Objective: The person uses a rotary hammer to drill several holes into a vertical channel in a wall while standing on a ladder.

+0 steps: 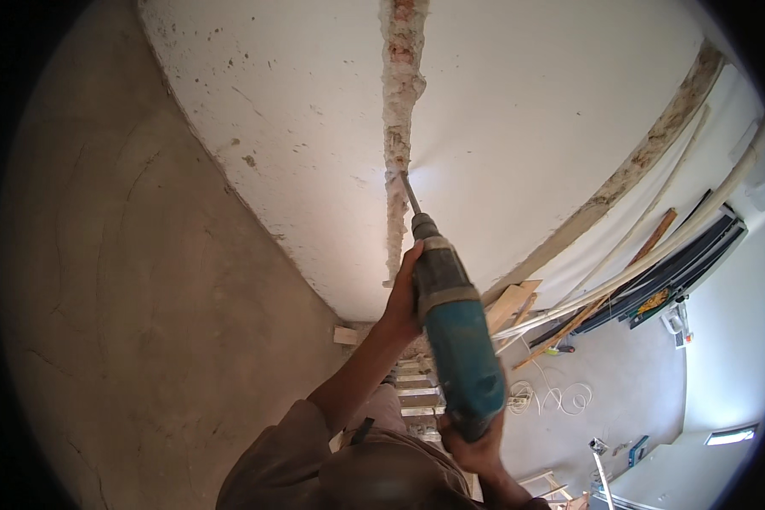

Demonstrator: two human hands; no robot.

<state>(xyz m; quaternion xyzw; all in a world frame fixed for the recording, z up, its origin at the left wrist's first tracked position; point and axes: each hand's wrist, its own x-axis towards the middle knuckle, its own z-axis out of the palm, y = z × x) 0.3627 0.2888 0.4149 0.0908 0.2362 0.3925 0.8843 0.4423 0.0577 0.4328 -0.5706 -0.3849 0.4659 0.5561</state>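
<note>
A teal and black rotary hammer [459, 357] points up and away from me, its thin steel bit [411, 191] angled into a rough chased groove [396, 110] in the white wall [297, 102]. The bit's tip is at the groove, where pale broken plaster shows. My left hand [402, 293] grips the tool's front, just behind the chuck, with the fingers mostly behind the body. My right hand [476, 446] holds the rear handle at the lower end, partly hidden by the housing.
Below me are wooden rungs [416, 391]. Pale conduits [697, 212] curve along the right, past leaning planks [510, 306] and dark lengths of material [688, 263]. Coiled white cable [569, 397] lies on the floor. A large grey plastered surface [119, 297] fills the left.
</note>
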